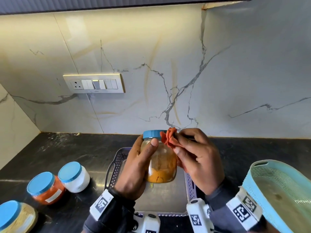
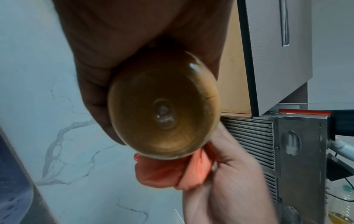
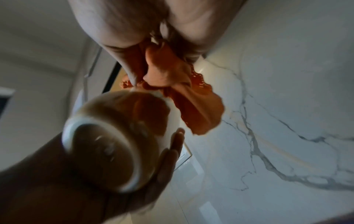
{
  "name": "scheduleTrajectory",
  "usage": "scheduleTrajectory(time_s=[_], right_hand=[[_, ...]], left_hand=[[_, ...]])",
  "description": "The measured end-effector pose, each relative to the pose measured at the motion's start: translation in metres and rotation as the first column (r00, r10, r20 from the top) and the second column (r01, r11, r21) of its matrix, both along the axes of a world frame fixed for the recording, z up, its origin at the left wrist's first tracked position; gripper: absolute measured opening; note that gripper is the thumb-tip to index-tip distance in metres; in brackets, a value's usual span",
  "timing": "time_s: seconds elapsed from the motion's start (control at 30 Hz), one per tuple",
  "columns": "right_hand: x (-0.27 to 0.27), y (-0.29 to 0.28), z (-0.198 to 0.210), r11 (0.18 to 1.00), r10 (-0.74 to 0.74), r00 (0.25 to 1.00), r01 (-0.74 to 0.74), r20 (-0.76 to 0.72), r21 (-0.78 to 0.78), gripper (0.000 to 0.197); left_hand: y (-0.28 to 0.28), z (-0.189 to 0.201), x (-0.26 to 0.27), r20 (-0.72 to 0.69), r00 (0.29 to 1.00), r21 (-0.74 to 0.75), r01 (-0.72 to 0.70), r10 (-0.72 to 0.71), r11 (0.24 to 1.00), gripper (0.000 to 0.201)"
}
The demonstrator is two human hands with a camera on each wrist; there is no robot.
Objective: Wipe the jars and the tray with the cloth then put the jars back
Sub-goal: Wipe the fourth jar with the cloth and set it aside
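Both hands (image 1: 138, 167) (image 1: 200, 158) raised (fingers curled)

A white marble-look backsplash (image 1: 168, 73) with grey veins rises behind the black stone countertop (image 1: 67, 152). A cream switch plate (image 1: 94, 83) with one socket sits on the backsplash, left of centre. Above it runs a dark ribbed cabinet underside (image 1: 101, 4), with warm light washing the upper wall.

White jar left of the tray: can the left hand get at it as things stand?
Probably not yet: the left hand grips the turmeric jar. The white jar stands unobstructed on the counter.
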State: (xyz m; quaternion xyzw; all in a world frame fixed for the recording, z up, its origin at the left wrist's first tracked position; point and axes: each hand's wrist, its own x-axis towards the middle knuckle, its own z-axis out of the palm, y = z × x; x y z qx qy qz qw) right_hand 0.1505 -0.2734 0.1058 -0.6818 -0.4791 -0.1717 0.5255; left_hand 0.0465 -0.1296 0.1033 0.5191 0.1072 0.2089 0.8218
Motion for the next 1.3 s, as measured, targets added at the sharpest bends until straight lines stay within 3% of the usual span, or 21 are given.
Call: scheduleTrajectory(time_s=[0.1, 0.27, 0.4, 0.5, 0.7, 0.83, 0.97, 1.13, 1.2, 1.3], right_hand=[[-0.011, -0.005, -0.001, 0.996, 0.083, 0.996, -0.083, -0.014, -0.017, 0.032], [-0.020, -0.012, -0.012, 0.993, 0.110, 0.966, -0.095, 0.233, -0.073, 0.025], [0.007, -0.001, -0.005, 0.996, -0.007, 1.000, 0.007, 0.002, 0.093, 0.024], [-0.001, 0.000, -0.007, 0.990, 0.019, 0.992, -0.002, -0.122, 0.143, 0.021], [-0.024, -0.008, -0.011, 0.992, 0.127, 0.988, -0.129, 0.092, 0.013, 0.017], [0.006, 0.001, 0.002, 0.989, 0.091, 0.989, -0.076, -0.115, 0.128, 0.021], [-0.001, 0.001, -0.002, 0.986, 0.132, 0.974, -0.109, -0.182, 0.130, 0.022], [-0.023, -0.009, -0.008, 0.988, 0.150, 0.988, -0.151, 0.021, 0.040, 0.022], [-0.018, -0.009, -0.007, 0.995, 0.095, 0.992, -0.098, 0.088, 0.032, 0.030], [-0.015, -0.006, -0.006, 0.996, 0.090, 0.983, -0.092, 0.160, 0.001, 0.026]], left_hand=[[0.003, 0.002, 0.003, 0.042, 0.998, -0.065, -0.038, 0.041, 0.997, 0.062], [0.010, 0.001, 0.004, 0.035, 0.997, -0.113, -0.062, 0.066, 0.992, 0.076], [0.004, -0.001, 0.005, 0.084, 0.996, -0.062, -0.018, 0.023, 0.998, 0.082], [0.006, 0.002, 0.006, 0.100, 0.995, -0.060, -0.007, 0.013, 0.998, 0.083], [0.016, 0.005, 0.005, 0.087, 0.996, -0.187, -0.003, 0.020, 0.982, 0.097], [0.006, 0.003, 0.005, 0.077, 0.997, -0.142, 0.025, -0.014, 0.990, 0.093], [0.006, 0.003, 0.004, 0.095, 0.994, -0.121, -0.033, 0.044, 0.992, 0.097], [0.010, 0.005, 0.000, 0.119, 0.993, -0.210, 0.053, -0.029, 0.976, 0.096], [0.006, 0.005, 0.003, 0.127, 0.992, -0.185, 0.049, -0.026, 0.981, 0.083], [0.009, 0.003, 0.003, 0.070, 0.998, -0.153, 0.002, 0.009, 0.988, 0.074]])
